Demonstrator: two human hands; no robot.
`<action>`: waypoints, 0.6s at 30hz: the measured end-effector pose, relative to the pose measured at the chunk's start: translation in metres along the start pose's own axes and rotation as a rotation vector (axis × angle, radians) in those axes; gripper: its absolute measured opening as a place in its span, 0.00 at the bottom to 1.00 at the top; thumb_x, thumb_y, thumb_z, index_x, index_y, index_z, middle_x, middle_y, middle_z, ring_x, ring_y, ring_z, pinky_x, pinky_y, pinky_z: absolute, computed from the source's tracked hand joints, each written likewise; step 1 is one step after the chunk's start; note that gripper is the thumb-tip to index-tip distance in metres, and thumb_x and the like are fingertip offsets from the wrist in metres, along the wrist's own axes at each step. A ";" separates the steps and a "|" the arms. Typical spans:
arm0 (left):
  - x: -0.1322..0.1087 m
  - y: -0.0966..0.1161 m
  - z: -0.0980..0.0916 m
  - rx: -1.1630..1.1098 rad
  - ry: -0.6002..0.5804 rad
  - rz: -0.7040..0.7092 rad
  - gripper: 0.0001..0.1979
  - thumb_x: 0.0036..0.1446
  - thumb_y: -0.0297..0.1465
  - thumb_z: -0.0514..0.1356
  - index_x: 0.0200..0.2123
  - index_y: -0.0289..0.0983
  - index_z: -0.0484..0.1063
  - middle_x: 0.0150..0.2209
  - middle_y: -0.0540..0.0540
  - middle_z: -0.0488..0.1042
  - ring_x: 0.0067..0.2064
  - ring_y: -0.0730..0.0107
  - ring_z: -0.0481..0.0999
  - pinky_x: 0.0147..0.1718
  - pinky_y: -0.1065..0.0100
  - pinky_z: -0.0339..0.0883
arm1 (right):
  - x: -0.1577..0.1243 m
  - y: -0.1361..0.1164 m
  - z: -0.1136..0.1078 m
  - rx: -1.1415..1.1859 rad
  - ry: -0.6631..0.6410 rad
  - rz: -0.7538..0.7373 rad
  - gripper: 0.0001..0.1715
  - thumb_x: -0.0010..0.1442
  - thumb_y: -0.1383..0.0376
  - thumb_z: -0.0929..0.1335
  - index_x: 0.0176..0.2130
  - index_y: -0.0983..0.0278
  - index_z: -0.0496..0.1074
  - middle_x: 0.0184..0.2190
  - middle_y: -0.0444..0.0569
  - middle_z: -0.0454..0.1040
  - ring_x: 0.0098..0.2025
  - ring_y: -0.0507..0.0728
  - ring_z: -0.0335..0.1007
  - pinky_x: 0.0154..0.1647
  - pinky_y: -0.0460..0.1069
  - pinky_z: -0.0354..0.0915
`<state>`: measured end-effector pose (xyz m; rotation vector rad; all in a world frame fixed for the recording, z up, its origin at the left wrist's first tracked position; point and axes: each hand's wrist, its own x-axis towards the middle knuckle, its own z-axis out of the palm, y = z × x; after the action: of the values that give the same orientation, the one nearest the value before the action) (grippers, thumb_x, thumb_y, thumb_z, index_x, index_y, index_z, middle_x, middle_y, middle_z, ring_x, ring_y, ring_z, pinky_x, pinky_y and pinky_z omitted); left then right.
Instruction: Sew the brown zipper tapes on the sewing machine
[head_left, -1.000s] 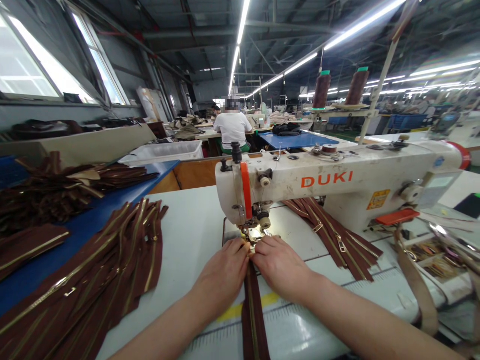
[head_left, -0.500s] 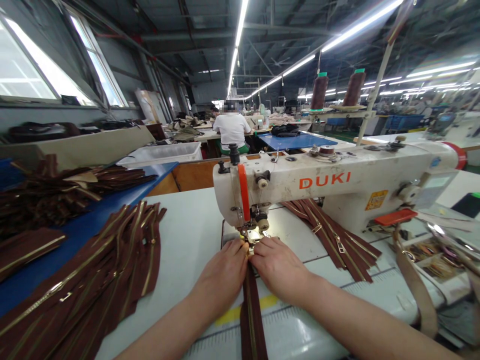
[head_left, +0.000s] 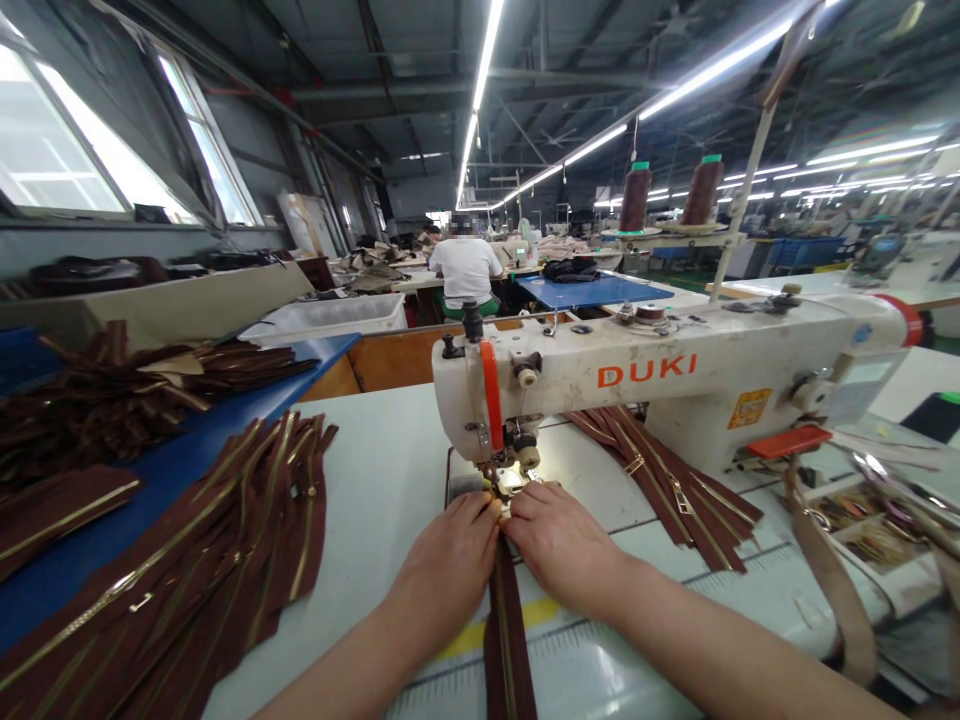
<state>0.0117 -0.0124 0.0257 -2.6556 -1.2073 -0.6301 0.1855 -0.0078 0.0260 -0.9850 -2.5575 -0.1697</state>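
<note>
A brown zipper strip with gold teeth (head_left: 508, 640) runs from the table's near edge up to the presser foot (head_left: 510, 480) of a white DUKI sewing machine (head_left: 675, 370). My left hand (head_left: 450, 560) presses on the strip's left side, fingers curled and pinched at its far end. My right hand (head_left: 559, 545) holds the right side the same way, fingertips right at the foot. Both hands touch each other over the zipper.
A large pile of brown zippers (head_left: 195, 560) lies at the left, more on a blue surface (head_left: 90, 400). Sewn zippers (head_left: 667, 480) lie behind the machine. Two thread cones (head_left: 667, 195) stand above. A person in a white shirt (head_left: 465, 265) sits far ahead.
My hands stay at the presser foot with the zipper. The view has shifted slightly; nothing else has visibly moved.
</note>
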 end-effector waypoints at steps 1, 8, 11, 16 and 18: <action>-0.001 0.001 0.000 0.015 0.004 0.009 0.12 0.59 0.20 0.49 0.40 0.33 0.71 0.41 0.40 0.74 0.43 0.59 0.74 0.43 0.57 0.72 | 0.000 0.000 0.000 0.002 -0.002 0.001 0.05 0.61 0.69 0.66 0.33 0.66 0.72 0.34 0.48 0.72 0.40 0.58 0.62 0.42 0.52 0.59; -0.002 0.001 0.002 0.075 0.014 0.026 0.13 0.60 0.21 0.48 0.41 0.32 0.71 0.42 0.39 0.75 0.44 0.59 0.74 0.45 0.57 0.71 | -0.001 0.000 0.000 0.010 -0.011 0.026 0.06 0.62 0.69 0.65 0.34 0.66 0.72 0.33 0.48 0.71 0.40 0.57 0.62 0.41 0.51 0.59; -0.003 0.003 0.000 0.072 0.003 0.024 0.15 0.60 0.21 0.47 0.43 0.32 0.71 0.44 0.38 0.75 0.46 0.58 0.74 0.46 0.56 0.71 | 0.001 0.000 -0.002 0.028 -0.029 0.051 0.07 0.63 0.69 0.64 0.35 0.65 0.72 0.34 0.48 0.71 0.40 0.57 0.62 0.41 0.51 0.59; -0.029 0.022 -0.011 0.121 0.010 0.029 0.16 0.61 0.24 0.48 0.49 0.31 0.69 0.49 0.37 0.74 0.51 0.58 0.73 0.49 0.56 0.70 | -0.009 -0.010 -0.014 0.076 -0.093 0.107 0.07 0.61 0.71 0.64 0.36 0.65 0.72 0.33 0.48 0.71 0.40 0.57 0.63 0.43 0.50 0.60; -0.047 0.035 -0.015 0.120 0.055 0.075 0.16 0.61 0.26 0.49 0.51 0.33 0.68 0.50 0.40 0.74 0.51 0.61 0.73 0.50 0.59 0.70 | -0.022 -0.020 -0.018 0.115 -0.101 0.108 0.07 0.61 0.72 0.64 0.35 0.64 0.72 0.33 0.47 0.70 0.39 0.56 0.62 0.43 0.50 0.60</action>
<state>0.0060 -0.0719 0.0198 -2.5538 -1.0903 -0.5950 0.1927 -0.0403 0.0340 -1.1100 -2.5627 0.0580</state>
